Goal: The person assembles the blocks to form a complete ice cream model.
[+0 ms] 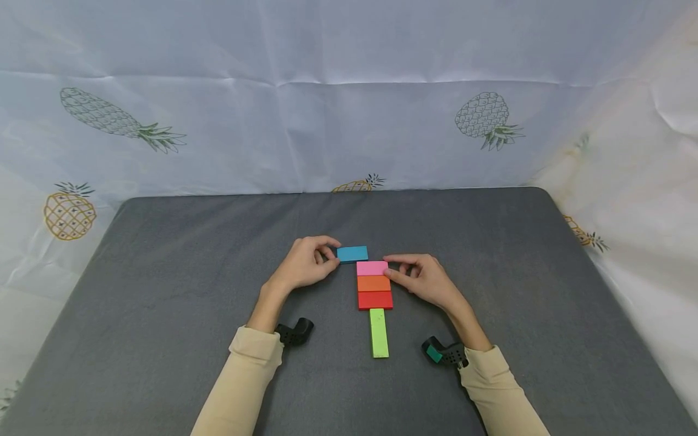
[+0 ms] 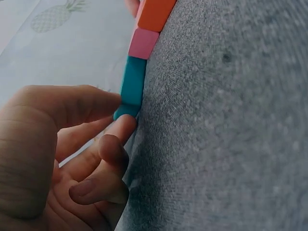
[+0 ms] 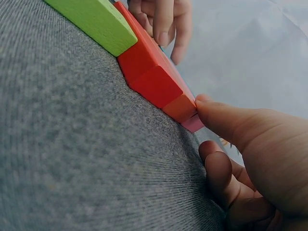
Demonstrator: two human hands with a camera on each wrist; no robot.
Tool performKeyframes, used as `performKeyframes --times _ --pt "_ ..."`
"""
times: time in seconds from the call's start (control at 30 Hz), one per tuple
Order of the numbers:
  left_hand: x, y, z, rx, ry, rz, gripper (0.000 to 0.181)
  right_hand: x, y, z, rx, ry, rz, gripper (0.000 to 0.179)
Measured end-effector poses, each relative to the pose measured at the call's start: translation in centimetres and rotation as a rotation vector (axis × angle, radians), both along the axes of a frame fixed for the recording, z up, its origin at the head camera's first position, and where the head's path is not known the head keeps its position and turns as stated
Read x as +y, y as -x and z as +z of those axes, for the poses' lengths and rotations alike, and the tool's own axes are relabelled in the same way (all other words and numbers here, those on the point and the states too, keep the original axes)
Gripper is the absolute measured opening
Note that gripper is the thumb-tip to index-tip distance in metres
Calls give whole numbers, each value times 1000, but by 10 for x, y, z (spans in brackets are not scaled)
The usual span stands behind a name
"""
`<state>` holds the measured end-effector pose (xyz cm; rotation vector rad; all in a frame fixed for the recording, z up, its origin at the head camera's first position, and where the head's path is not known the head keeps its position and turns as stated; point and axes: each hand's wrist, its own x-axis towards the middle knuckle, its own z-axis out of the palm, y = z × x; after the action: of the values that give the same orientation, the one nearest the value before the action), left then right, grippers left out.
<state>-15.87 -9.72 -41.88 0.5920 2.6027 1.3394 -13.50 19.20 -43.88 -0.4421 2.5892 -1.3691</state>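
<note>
My left hand [image 1: 306, 260] pinches the left end of a blue wooden block [image 1: 352, 254] between thumb and fingers. The block lies flat, its right part just beyond a pink block [image 1: 372, 268]. Thumb and index finger of my right hand [image 1: 428, 280] are at the pink block's right end, the other fingers curled under. Below the pink block, an orange block [image 1: 373, 283] and a red block [image 1: 375, 300] lie flat, side by side in a stack-like column. A light green block [image 1: 378, 333] runs lengthwise down from the red one.
A grey cloth [image 1: 163, 315] covers the table. White fabric with pineapple prints [image 1: 305, 139] hangs behind and along the sides. Black wrist-worn devices [image 1: 295, 332] sit on both forearms, below beige sleeves [image 1: 245, 375].
</note>
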Motion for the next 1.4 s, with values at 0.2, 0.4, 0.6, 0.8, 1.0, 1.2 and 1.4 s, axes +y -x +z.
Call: performKeyframes --times 0.2,0.4,0.6,0.8,1.0,1.2,1.4 --pt "3 2 -1 12 -1 -14 28 -1 0 0 0 6 -4 35" --pt "8 4 -3 13 -9 -24 27 -1 0 0 -2 5 -5 35" --pt "16 5 -1 -15 -21 -33 28 -1 0 0 -7 5 -10 38" --pt "22 6 0 -14 -12 -46 29 -1 0 0 -14 5 -9 39" --pt "22 7 -2 -12 -9 -45 29 -1 0 1 -22 12 -10 39" --pt "20 6 -1 -44 -30 -19 29 -1 0 1 -27 19 -7 39" --pt "19 6 -2 -49 -31 -16 29 -1 0 1 -29 12 -11 40"
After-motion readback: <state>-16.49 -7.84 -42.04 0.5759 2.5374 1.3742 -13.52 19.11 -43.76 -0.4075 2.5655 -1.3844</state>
